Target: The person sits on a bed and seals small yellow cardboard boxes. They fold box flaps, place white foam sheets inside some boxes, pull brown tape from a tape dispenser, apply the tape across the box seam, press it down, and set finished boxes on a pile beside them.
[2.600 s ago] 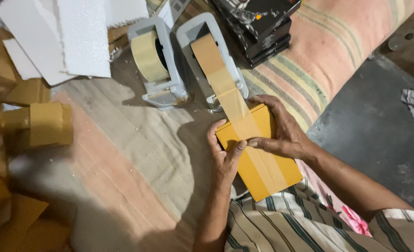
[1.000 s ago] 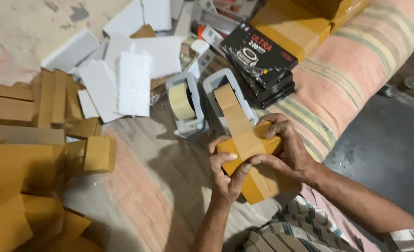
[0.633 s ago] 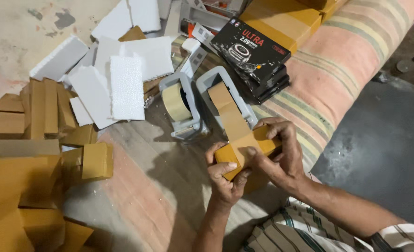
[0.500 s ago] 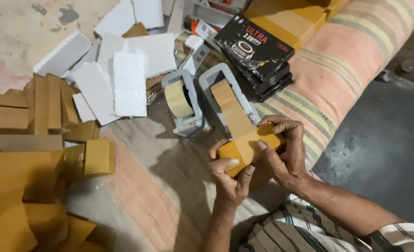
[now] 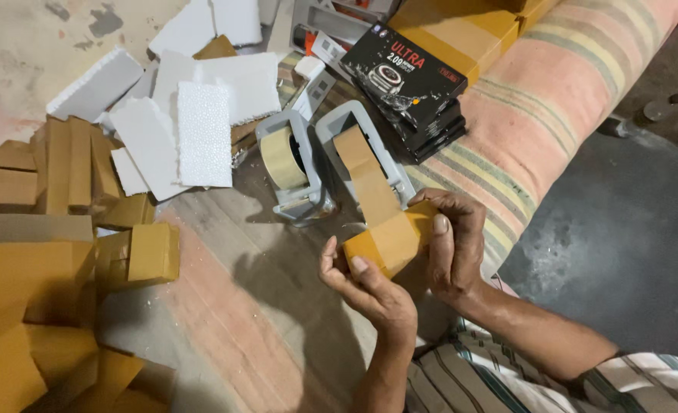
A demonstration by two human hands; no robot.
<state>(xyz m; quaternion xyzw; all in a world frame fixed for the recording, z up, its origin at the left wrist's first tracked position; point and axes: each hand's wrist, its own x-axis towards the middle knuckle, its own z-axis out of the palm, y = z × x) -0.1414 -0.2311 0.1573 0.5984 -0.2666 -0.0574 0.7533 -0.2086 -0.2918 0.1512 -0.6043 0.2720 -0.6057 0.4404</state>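
— Cardboard first: where is the box?

— Head view. Small yellow-brown box (image 5: 388, 241), off the floor, clamped between both my hands just in front of the grey tape dispenser (image 5: 363, 157). A strip of brown tape (image 5: 365, 180) runs from that dispenser down onto the top face of the box; box and tape are joined.

— Hands?

— Left hand (image 5: 369, 287) cups the near end from below, thumb on the front edge, fingers curled under. Right hand (image 5: 452, 245) wraps the far end, thumb pressed on the top corner over the tape. Both closed on the box, close together, not touching each other as far as I can tell.

— How does it handle?

— My judgement: light, stiff at the edges, faces likely to dent if squeezed. Plain card, not slippery. Best held at the two short ends, clear of the taped face; the tape itself is sticky and will crease if pinched.

— Surroundings?

— Second dispenser with pale tape (image 5: 284, 160) just left of the first. White foam slabs (image 5: 205, 134) behind it. Black printed cartons (image 5: 408, 76) stacked on a striped cushion (image 5: 560, 99). Another small box (image 5: 151, 251) and flattened cardboard (image 5: 25, 268) lie well to the left.
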